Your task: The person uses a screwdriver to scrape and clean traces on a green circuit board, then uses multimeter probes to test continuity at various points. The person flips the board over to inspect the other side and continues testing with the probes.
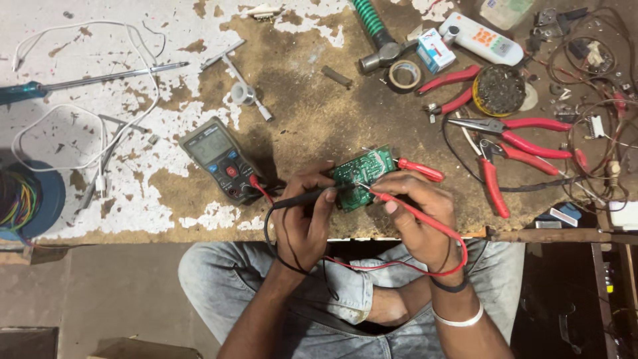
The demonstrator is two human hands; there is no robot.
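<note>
Near the table's [299,126] front edge, the left hand [304,216] grips a black probe [312,197] and the right hand [419,216] grips a red probe [409,209], both tips touching the green circuit board [362,174].

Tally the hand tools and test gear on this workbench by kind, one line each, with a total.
Red-handled pliers and cutters: 3
Screwdrivers: 2, blue-handled, red-handled
Hammer with green grip: 1
Multimeter: 1
Test probes: 2, black in left hand, red in right hand
Total: 9
</note>
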